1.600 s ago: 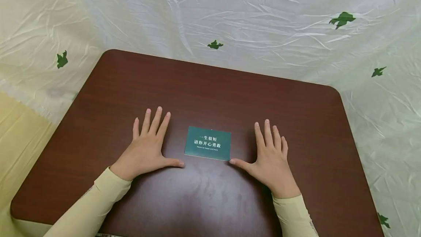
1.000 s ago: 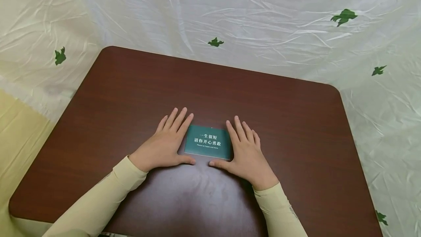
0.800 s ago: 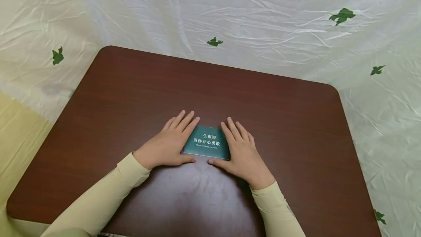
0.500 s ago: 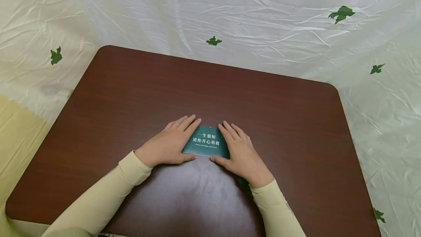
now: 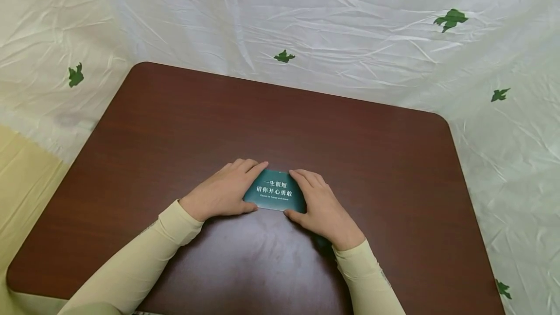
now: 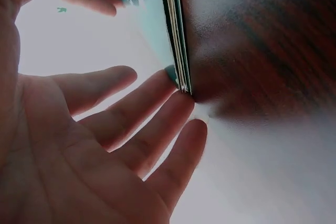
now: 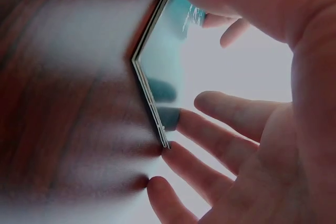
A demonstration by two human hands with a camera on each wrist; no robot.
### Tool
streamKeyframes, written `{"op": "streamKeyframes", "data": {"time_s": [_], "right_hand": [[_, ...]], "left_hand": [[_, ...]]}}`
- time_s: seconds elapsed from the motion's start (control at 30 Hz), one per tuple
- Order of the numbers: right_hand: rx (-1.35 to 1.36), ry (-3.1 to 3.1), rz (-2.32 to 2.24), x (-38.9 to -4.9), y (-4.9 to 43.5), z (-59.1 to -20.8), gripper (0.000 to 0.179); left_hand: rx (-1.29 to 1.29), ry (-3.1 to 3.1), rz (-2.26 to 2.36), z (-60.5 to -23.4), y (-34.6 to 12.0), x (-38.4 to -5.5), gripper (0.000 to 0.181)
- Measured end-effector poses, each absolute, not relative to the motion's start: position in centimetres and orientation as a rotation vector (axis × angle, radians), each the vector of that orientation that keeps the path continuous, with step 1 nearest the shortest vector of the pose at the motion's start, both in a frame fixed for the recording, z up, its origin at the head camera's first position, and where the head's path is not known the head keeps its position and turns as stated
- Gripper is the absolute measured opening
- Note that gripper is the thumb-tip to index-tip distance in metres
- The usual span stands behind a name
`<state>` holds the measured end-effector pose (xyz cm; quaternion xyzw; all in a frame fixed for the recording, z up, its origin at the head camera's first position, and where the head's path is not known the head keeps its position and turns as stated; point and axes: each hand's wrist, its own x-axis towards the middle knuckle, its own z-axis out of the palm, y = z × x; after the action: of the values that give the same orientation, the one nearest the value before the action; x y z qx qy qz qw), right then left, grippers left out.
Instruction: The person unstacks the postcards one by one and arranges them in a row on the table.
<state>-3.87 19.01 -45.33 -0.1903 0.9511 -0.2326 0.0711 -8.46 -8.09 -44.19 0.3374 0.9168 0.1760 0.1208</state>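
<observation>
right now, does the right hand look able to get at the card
Yes, most likely: the right hand is at the card's right side, its thumb by the near edge, with nothing visible in between. The left hand is at the opposite side and seems not to block it.

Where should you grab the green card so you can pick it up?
Probably by its two short sides: left hand coming from the left, right hand from the right, squeezing gently inward. The green card lies flat on the table, so slipping underneath looks hard, but its layered edge should give both hands something to press on.
</observation>
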Motion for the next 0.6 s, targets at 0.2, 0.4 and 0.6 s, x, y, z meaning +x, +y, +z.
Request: {"op": "streamKeyframes", "data": {"time_s": [0.2, 0.4, 0.6], "right_hand": [[-0.588, 2.853, -0.719, -3.89, 18.81, -45.25, 0.088], [-0.57, 2.811, -0.759, -3.42, 18.87, -45.4, 0.09], [-0.529, 2.779, -0.792, -3.09, 19.29, -45.34, 0.1]], "left_hand": [[0.939, 2.652, 0.577, -44.1, -8.62, -8.37, 0.098], [0.94, 2.628, 0.628, -44.36, -8.99, -8.14, 0.098], [0.967, 2.62, 0.652, -44.55, -9.04, -8.02, 0.098]]}}
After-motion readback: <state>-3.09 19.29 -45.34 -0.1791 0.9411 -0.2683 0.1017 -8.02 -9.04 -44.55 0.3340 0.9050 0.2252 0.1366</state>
